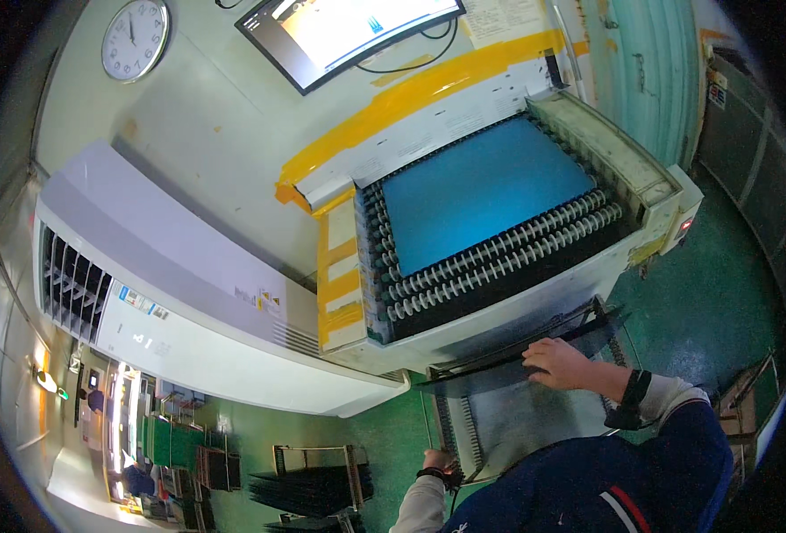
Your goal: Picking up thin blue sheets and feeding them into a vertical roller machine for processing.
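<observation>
My right hand (554,363) is closed on the edge of a thin dark panel (482,377), which lies slanted across a wheeled-looking rack with toothed sides (466,435). My left hand (438,460) is curled at the near left corner of that rack; what its fingers grip is hidden. Inside the rack, below the dark panel, shows a grey, shiny sheet (535,422). Just beyond it stands a roller conveyor machine (499,306), with a flat blue panel (486,191) on its rows of ringed rollers (508,258).
A white air conditioner (233,311) stands left of the conveyor. More racks with dark panels (308,489) are on the green floor at lower left. A wooden frame (748,400) is at right. A screen (348,35) and clock (135,40) hang on the wall.
</observation>
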Tool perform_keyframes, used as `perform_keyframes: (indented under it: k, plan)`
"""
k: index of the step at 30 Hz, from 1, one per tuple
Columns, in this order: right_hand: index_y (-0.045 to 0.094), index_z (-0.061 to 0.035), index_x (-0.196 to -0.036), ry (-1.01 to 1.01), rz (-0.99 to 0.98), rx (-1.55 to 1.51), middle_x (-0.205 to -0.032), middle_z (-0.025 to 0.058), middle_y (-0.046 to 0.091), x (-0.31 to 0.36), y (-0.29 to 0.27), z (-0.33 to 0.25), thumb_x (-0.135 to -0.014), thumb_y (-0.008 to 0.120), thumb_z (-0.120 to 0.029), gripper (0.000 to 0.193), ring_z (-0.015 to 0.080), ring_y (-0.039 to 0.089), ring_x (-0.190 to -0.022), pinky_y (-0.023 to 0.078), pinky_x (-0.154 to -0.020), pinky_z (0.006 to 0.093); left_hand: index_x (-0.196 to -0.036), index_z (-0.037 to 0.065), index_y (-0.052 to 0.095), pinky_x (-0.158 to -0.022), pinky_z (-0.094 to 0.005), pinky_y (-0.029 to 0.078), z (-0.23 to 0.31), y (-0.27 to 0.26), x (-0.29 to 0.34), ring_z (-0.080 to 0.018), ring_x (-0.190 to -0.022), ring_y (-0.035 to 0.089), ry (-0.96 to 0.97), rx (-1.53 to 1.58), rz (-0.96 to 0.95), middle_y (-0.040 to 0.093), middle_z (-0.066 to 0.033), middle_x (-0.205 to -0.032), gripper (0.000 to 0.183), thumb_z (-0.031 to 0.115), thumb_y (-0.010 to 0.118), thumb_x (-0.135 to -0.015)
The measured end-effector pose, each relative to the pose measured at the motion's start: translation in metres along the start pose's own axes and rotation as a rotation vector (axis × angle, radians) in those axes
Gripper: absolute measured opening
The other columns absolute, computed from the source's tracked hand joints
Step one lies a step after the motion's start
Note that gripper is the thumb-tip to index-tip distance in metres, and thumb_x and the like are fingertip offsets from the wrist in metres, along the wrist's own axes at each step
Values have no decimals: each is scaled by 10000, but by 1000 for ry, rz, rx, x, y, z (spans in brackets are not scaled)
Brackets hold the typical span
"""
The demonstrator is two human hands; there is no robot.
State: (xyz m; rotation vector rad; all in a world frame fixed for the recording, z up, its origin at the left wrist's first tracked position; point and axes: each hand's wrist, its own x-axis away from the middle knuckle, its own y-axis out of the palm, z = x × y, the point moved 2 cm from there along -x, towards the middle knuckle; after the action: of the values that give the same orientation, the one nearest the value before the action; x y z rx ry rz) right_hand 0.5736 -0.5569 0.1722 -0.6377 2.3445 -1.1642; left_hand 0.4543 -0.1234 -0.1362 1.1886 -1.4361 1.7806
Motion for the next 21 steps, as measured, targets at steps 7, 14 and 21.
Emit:
perform_keyframes:
  k: [7, 14, 21]
  plan:
    - [609, -47, -1118, 13, -7, 174, -1306, 123, 500, 21, 6, -15, -825, 637, -263, 365, 310, 450, -1214, 361, -999, 468, -1179, 61, 521, -597, -391, 523, -15, 7, -11, -186, -592, 659, 105, 53, 34, 685, -65, -855, 463, 434, 517, -906]
    - [612, -61, -1099, 117, -99, 175, -1039, 122, 603, 16, 22, -5, -792, 636, -244, 358, 308, 566, -1006, 444, -891, 438, -1142, -6, 574, -829, -464, 483, -11, 6, -19, -243, -755, 689, 38, -165, -19, 697, -94, -922, 568, 500, 509, -891]
    - [705, -53, -803, 387, -514, 350, -809, 140, 680, -11, 50, 38, -718, 642, -205, 186, 315, 661, -814, 519, -718, 458, -1013, 137, 665, -864, -429, 445, -13, 9, -17, -218, -745, 687, 51, -99, 59, 704, -32, -840, 507, 566, 417, -906]
